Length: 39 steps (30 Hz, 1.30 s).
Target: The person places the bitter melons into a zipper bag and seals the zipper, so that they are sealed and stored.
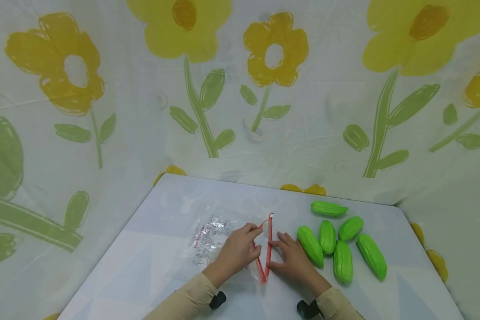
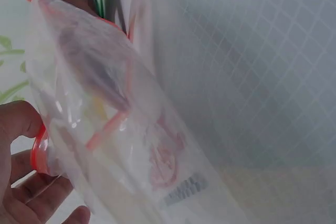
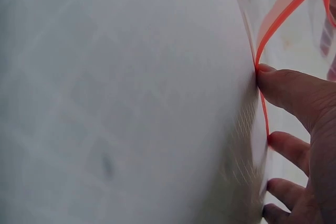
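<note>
A clear plastic zip bag with a red seal strip and printed drawings lies on the table, its mouth spread into a V. My left hand pinches the left side of the mouth; in the left wrist view the red strip bows between thumb and forefinger. My right hand rests along the other red edge. Its spread thumb and fingers touch that edge with their tips in the right wrist view. Just right of this hand lies a bright green, ridged, elongated vegetable-like piece.
Several more such green pieces lie grouped at the right, one farther back and another outermost. The pale table ends against a flower-patterned curtain behind and at both sides.
</note>
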Each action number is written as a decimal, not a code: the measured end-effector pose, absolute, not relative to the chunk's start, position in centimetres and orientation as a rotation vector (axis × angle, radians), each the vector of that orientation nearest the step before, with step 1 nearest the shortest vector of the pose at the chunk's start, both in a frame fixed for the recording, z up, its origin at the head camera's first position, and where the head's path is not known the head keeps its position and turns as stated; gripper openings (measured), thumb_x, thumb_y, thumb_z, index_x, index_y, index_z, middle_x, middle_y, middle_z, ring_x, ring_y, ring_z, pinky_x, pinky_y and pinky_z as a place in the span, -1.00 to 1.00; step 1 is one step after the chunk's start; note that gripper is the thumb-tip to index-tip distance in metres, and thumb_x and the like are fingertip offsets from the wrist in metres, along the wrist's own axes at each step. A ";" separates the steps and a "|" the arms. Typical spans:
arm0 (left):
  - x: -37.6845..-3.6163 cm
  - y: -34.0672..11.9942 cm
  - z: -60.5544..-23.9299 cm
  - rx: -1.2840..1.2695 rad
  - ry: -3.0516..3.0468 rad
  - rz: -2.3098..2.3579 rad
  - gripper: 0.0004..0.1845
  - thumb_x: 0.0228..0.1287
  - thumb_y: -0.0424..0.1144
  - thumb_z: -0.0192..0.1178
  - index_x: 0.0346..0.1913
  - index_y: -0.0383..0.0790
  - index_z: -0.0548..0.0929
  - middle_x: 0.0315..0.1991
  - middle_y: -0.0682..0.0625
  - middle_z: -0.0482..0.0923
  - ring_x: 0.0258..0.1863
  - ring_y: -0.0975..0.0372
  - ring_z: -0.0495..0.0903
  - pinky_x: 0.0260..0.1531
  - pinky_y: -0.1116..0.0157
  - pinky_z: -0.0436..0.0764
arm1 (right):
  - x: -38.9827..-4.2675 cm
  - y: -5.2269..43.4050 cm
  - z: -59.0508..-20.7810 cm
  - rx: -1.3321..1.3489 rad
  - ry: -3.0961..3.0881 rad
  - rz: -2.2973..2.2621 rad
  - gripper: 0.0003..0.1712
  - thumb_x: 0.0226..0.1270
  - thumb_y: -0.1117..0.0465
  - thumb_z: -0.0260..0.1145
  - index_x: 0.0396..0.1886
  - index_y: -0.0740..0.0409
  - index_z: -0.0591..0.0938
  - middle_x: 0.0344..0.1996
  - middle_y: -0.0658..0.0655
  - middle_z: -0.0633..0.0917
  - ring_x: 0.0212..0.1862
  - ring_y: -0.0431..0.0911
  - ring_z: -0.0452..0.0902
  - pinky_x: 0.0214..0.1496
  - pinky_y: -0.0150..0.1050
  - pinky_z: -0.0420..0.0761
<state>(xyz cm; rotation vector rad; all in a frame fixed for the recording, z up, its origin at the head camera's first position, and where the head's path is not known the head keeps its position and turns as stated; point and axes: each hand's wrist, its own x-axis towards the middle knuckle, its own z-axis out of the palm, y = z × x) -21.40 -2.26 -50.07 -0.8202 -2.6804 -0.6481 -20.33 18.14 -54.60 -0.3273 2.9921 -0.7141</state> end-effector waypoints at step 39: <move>-21.4 -2.2 -51.3 -0.849 -2.744 -0.657 -0.46 0.02 -0.27 0.22 0.16 -0.30 0.52 0.16 -0.04 0.41 -0.04 0.22 0.53 -0.07 0.31 0.56 | -20.5 18.3 -55.3 -0.336 3.002 -0.734 -0.24 -0.12 -0.33 0.39 0.15 -0.24 0.53 0.37 0.04 0.27 0.44 0.05 -0.05 0.40 0.16 -0.13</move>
